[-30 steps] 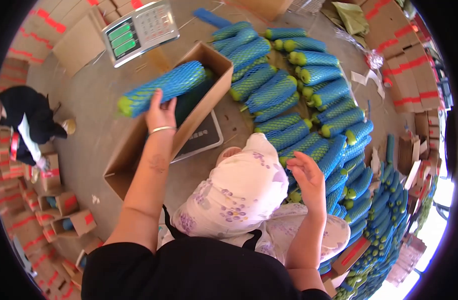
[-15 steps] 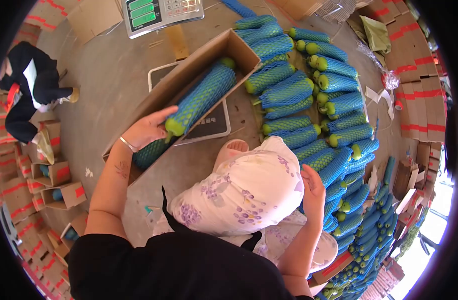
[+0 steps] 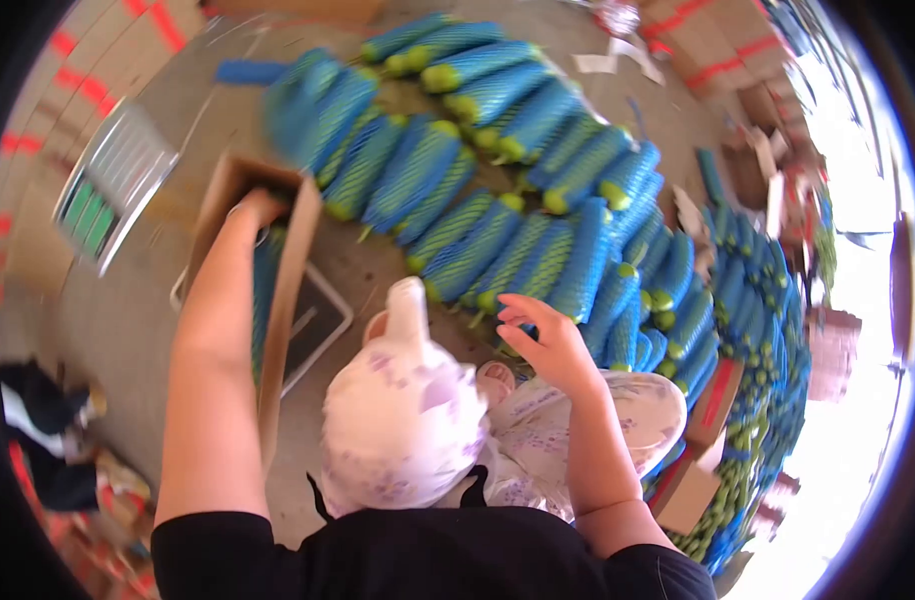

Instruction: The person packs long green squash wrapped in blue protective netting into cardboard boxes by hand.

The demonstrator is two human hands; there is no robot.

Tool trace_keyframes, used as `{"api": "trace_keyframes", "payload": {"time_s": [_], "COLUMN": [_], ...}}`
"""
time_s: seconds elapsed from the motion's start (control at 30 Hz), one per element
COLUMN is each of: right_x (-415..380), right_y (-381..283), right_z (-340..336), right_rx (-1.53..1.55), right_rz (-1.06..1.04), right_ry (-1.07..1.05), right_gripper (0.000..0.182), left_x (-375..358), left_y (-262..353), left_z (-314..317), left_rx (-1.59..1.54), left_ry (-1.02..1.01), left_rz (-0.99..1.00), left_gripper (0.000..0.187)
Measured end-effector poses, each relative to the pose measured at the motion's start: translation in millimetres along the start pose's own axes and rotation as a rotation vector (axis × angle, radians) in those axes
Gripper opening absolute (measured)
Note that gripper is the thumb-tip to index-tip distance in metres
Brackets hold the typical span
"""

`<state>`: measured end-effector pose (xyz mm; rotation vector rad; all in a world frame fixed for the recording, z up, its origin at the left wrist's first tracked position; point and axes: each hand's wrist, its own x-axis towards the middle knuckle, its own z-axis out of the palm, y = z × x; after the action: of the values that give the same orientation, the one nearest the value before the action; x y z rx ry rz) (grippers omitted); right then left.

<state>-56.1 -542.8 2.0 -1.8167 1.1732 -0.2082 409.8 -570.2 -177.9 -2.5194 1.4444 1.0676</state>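
Observation:
Long green gourds (image 3: 388,165) in blue mesh sleeves lie in rows on the floor. My left hand (image 3: 262,207) reaches down inside the far end of a long, narrow cardboard box (image 3: 296,250); its fingers are hidden and blurred. Beside my left forearm, part of a sleeved gourd (image 3: 266,290) shows inside the box. The box rests over a dark scale platform (image 3: 316,335). Held above the near edge of the gourd rows, my right hand (image 3: 546,342) is open, fingers apart, with nothing in it.
The scale's display unit (image 3: 118,185) with green readouts stands at the left. Stacked cartons (image 3: 88,70) with red tape rise behind it. A person in dark clothes (image 3: 48,430) is at the lower left. More gourds (image 3: 748,370) are heaped at the right, near open cartons (image 3: 693,490).
The view has turned to the right. My left hand has gone from the near end of a gourd to the box's far end. My right hand has moved forward, away from my knee.

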Motion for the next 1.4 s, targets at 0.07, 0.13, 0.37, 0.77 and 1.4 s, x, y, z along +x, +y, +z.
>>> {"api": "trace_keyframes", "payload": {"time_s": [0.07, 0.13, 0.37, 0.77, 1.4], "right_x": [5.6, 16.9, 116.1, 250.5, 241.5], "right_y": [6.7, 17.0, 112.1, 210.0, 119.7], "right_z": [-16.7, -32.1, -64.6, -46.2, -47.0], "right_rx": [-0.015, 0.012, 0.189, 0.257, -0.068], "right_rz": [0.034, 0.095, 0.352, 1.115, 0.526], "right_ry": [0.087, 0.138, 0.428, 0.756, 0.448], "right_gripper": [0.037, 0.038, 0.054, 0.107, 0.091], "left_x": [68.6, 74.4, -79.9, -220.7, -152.3], "left_y": [-52.6, -63.8, 10.2, 11.1, 21.7], "left_z": [37.4, 38.4, -44.7, -60.7, -31.5], "left_rx": [0.251, 0.211, -0.259, -0.349, -0.221], "left_ry": [-0.113, -0.104, 0.176, 0.651, 0.813], "left_rz": [0.191, 0.085, 0.13, 0.174, 0.29], "left_gripper": [0.062, 0.065, 0.068, 0.066, 0.064]}}
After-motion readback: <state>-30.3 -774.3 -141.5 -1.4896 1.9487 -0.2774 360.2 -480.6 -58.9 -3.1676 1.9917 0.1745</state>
